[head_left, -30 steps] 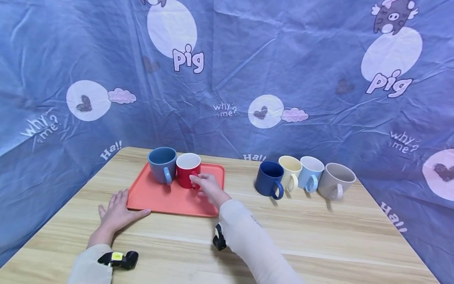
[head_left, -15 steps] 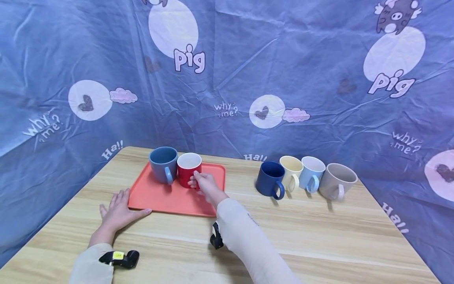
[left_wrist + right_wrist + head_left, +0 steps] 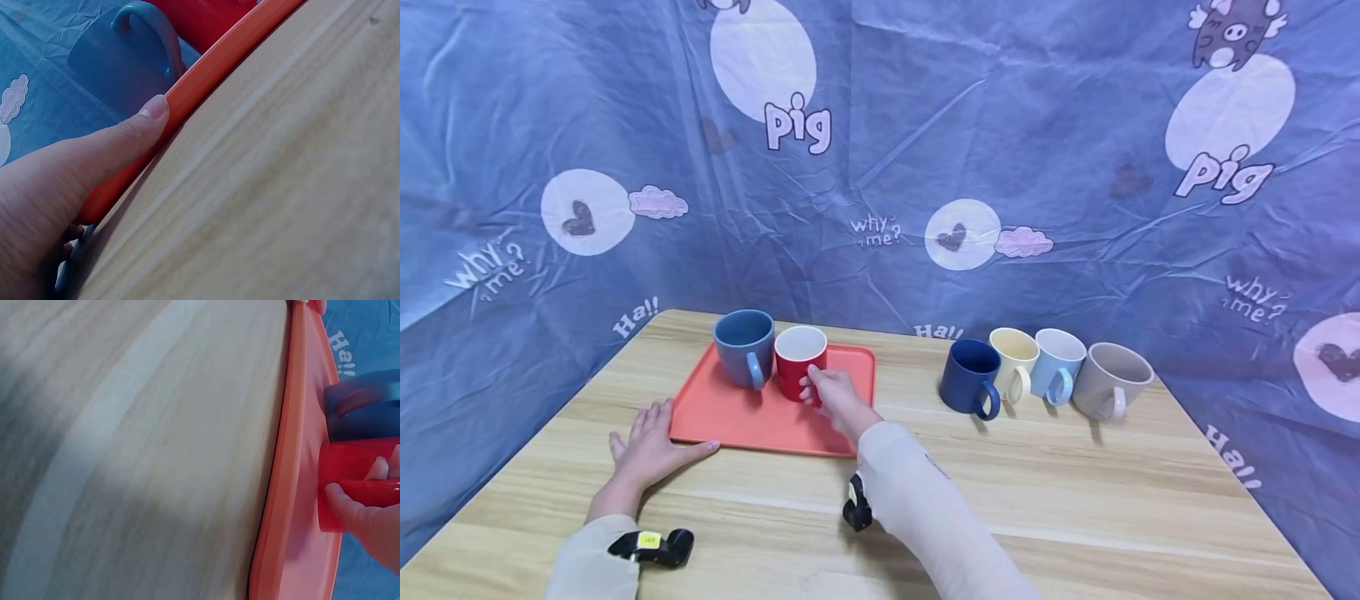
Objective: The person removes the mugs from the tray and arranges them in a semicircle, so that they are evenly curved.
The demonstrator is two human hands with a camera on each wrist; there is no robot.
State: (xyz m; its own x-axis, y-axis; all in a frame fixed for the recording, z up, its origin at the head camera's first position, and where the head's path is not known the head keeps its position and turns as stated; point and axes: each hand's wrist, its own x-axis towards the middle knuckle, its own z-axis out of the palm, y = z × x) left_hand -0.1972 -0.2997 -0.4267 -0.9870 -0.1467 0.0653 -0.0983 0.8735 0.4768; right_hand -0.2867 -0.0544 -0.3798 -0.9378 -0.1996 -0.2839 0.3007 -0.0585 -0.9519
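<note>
My right hand (image 3: pixel 838 400) grips the handle of a red mug (image 3: pixel 790 367) with a white inside. The mug stands upright on an orange-red tray (image 3: pixel 737 429). Just to its left, also on the tray, is a grey-blue mug (image 3: pixel 737 354), its handle facing the person. My left hand (image 3: pixel 651 450) lies at the tray's near left corner, fingers spread along its left side. In the left wrist view the thumb (image 3: pixel 134 128) rests against the tray's orange rim (image 3: pixel 206 78). In the right wrist view, fingers wrap the red handle (image 3: pixel 375 492).
On the right of the wooden table (image 3: pixel 1037 500) stand a navy mug (image 3: pixel 964 379), a cream mug (image 3: pixel 1006 354), a light blue mug (image 3: pixel 1048 375) and a grey mug (image 3: pixel 1101 383), handles towards the person. A blue printed cloth (image 3: pixel 880 167) hangs behind the table.
My right hand's fingers have curled further round the red mug's handle, and the hand has shifted slightly left. The red mug sits a touch nearer the person. The left hand has not moved.
</note>
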